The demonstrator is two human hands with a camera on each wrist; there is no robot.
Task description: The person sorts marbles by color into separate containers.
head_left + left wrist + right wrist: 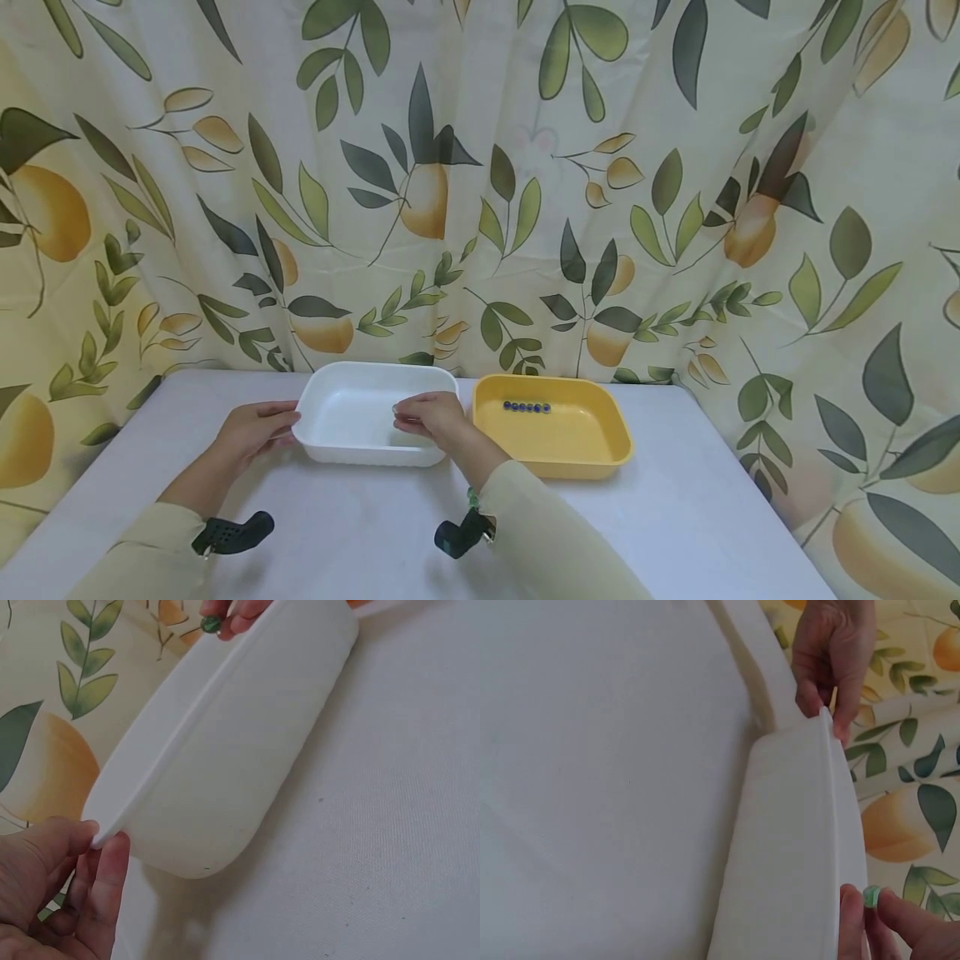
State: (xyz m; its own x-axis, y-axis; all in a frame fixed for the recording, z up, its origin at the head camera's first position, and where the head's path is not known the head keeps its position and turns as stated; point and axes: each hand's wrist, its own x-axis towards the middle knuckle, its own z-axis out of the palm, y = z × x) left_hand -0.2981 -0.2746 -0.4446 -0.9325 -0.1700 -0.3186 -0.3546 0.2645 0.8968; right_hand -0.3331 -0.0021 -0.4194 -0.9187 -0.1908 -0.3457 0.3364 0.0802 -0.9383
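My left hand (253, 432) pinches the left end rim of a white tray (341, 417), thumb on top and fingers beneath. Over the inside of that tray is my right hand (433, 417), which pinches a small green glass marble (212, 625) between thumb and fingertips. The right wrist view shows the same marble (871, 895), translucent green, just past the tray's rim. Several dark blue marbles (527, 407) lie in a straight row inside the yellow tray (562, 442), to the right of the white one.
Both trays stand side by side toward the back of a table with a white cloth (360, 533). Behind the table hangs a curtain (487, 208) printed with leaves and orange fruit. Each wrist wears a black camera mount (234, 533).
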